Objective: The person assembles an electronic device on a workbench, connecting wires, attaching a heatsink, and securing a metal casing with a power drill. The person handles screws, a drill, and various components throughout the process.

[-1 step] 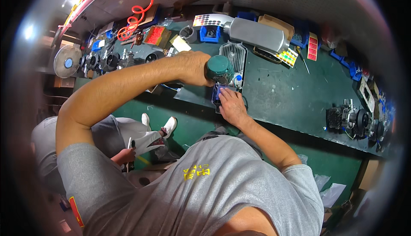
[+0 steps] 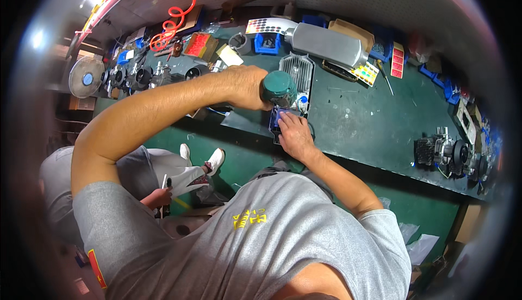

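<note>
My left hand is closed around a green power tool, probably a cordless driver, seen from its rounded end. The tool stands over a finned grey metal housing at the bench's near edge; its tip is hidden beneath it. A blue knob-like part shows on the housing beside the tool. My right hand lies with outstretched fingers on a dark blue part at the near end of the housing. It presses from above, just nearer to me than the tool.
A silver canister-shaped part lies behind the housing, beside a blue bin. A screwdriver lies to the right. Engine-like assemblies stand at the bench's right end. Above hangs a coiled red hose. Another person sits at left.
</note>
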Demonstrator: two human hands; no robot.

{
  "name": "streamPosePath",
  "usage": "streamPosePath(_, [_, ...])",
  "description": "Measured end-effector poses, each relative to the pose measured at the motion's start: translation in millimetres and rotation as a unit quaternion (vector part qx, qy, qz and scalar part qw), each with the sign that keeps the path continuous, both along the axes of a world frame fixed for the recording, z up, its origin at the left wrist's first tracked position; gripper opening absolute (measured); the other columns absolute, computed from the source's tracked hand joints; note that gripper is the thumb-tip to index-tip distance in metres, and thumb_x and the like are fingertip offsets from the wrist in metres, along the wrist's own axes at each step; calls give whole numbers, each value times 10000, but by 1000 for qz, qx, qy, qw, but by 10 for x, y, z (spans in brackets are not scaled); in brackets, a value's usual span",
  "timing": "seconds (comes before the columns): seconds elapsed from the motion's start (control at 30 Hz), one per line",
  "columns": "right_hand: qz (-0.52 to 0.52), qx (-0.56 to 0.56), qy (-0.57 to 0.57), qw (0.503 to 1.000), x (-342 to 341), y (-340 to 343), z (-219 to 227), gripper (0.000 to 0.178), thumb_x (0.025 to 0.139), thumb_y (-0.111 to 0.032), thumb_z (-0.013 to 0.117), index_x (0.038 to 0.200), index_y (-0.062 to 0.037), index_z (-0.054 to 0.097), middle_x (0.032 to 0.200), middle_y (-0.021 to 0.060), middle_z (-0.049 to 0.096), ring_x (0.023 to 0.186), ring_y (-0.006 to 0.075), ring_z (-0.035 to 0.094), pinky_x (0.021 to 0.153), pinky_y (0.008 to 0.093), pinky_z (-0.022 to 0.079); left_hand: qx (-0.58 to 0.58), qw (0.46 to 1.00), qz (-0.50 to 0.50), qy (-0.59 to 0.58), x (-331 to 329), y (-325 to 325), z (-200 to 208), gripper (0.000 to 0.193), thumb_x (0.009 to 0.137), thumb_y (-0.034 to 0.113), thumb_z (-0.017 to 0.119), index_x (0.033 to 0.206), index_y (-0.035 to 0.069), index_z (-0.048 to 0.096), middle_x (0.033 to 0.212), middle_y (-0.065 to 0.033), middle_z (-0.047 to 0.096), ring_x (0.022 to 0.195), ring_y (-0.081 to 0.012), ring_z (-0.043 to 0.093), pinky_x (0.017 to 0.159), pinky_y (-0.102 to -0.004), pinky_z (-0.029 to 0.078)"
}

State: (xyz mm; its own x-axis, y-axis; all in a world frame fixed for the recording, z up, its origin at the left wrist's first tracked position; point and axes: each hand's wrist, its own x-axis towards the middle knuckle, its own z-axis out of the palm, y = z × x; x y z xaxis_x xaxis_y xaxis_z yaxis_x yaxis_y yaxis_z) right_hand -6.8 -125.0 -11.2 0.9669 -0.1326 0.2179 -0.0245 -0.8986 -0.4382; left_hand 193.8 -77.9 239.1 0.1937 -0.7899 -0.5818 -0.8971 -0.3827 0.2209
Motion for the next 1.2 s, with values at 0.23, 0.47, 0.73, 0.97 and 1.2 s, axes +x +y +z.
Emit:
streamPosePath(0.23, [0, -8, -5, 1000, -35, -47, -43, 479, 821, -186, 700, 1255, 12, 652, 1452, 176, 561, 1358, 320, 493, 1072, 482, 398, -17, 937, 201, 286, -115, 149, -117, 405, 880, 296, 788, 1174, 36, 687, 941, -88, 715, 682, -158, 670, 650, -337, 562])
streamPosePath(0.47, [26, 64, 20, 997, -92, -215, -3, 477, 823, -209, 708, 1252, -5, 666, 1459, 174, 554, 1386, 332, 473, 1100, 496, 377, -63, 932, 238, 265, -268, 331, 62, 391, 901, 294, 796, 1175, 41, 681, 858, -23, 664, 695, -105, 607, 641, -310, 529])
streamPosePath(0.73, [39, 716, -12, 697, -577, -591, 721, 628, 900, -289, 801, 1399, 19, 577, 1228, 114, 684, 1026, 149, 633, 919, 317, 517, -257, 730, 441, 455, -1044, 86, -826, 366, 1014, 324, 693, 1264, 57, 680, 1182, -70, 725, 1040, -186, 685, 932, -352, 567])
streamPosePath(0.97, [-261, 469, -33, 843, -1245, -1023, 350, 401, 796, -238, 836, 1075, 13, 694, 952, 73, 729, 867, 146, 647, 806, 365, 540, -311, 925, 83, 201, -1474, -185, -1713, 677, 947, 431, 713, 1453, 17, 540, 1511, -228, 508, 1420, -384, 453, 1201, -485, 327])
streamPosePath(1.2, [-474, 196, 160, 843, -2234, -1826, -777, 469, 738, -370, 794, 980, 18, 692, 932, 275, 725, 937, 494, 686, 833, 562, 532, -278, 943, 178, -50, -1232, 293, -2151, 810, 947, 426, 665, 1597, 76, 329, 1627, -281, 294, 1500, -466, 283, 1209, -607, 238])
